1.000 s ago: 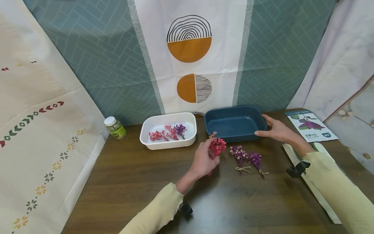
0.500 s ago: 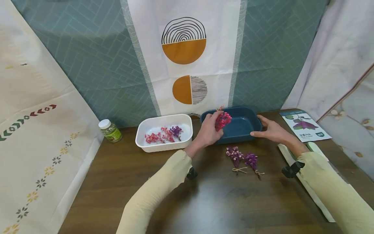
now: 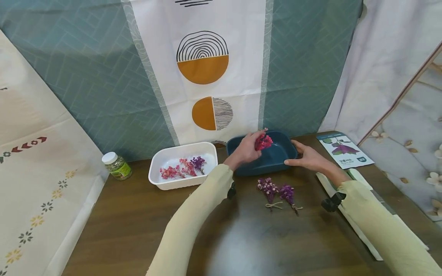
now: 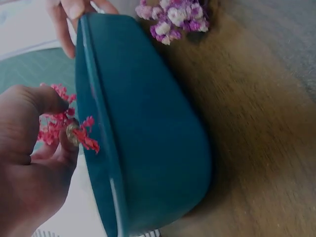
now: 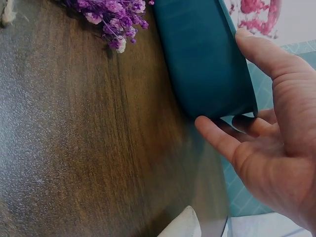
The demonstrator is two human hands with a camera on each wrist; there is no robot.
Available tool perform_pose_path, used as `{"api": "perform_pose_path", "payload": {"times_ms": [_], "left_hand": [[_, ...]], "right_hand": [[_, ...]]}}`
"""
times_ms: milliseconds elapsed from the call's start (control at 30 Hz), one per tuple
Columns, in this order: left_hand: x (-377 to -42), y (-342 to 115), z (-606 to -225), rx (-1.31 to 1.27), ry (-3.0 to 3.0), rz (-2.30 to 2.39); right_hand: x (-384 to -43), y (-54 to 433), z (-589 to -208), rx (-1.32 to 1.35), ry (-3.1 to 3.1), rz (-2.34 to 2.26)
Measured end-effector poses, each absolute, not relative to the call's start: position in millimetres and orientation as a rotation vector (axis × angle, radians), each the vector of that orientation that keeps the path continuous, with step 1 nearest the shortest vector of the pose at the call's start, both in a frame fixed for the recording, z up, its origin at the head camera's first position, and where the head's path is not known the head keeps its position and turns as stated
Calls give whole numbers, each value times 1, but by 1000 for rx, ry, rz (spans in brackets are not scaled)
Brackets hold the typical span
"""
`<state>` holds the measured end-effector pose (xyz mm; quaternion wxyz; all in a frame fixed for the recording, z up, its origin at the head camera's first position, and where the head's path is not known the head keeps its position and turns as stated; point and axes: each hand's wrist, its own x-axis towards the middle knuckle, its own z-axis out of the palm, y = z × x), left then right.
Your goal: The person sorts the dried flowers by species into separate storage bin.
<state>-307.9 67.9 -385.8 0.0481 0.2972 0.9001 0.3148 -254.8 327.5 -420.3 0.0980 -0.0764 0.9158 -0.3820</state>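
Note:
My left hand [image 3: 246, 148] pinches a bunch of pink dried flowers [image 3: 264, 142] over the dark blue tray [image 3: 257, 168]. In the left wrist view the tied stem end of the flowers [image 4: 88, 140] pokes out between thumb and fingers, beside the tray's rim. At the tray's right end my right hand [image 3: 308, 156] holds the corner, fingers and thumb spread round it; the right wrist view shows a fingertip on the rim. Two purple dried bunches, one paler [image 3: 267, 188] and one darker [image 3: 287, 193], lie on the table in front of the tray, tied with twine.
To the left stands a white tray [image 3: 183, 184] with pink and purple sprigs inside. A lidded jar [image 3: 117, 166] is farther left. A printed packet [image 3: 345, 150] lies at the right, near long pale strips [image 3: 359, 237] under the right forearm. Curtains hang behind the table.
My left hand has carried the pink bunch from the table in front of the blue tray up and over it. The right hand stays at the tray's end. The head view has shifted.

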Motion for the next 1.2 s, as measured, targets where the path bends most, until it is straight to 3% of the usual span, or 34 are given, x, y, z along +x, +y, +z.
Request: {"api": "perform_pose_path", "payload": {"times_ms": [1200], "left_hand": [[-344, 87, -413, 798, 2614, 758]], "right_hand": [[-251, 330, -423, -185, 2702, -1192]]}}
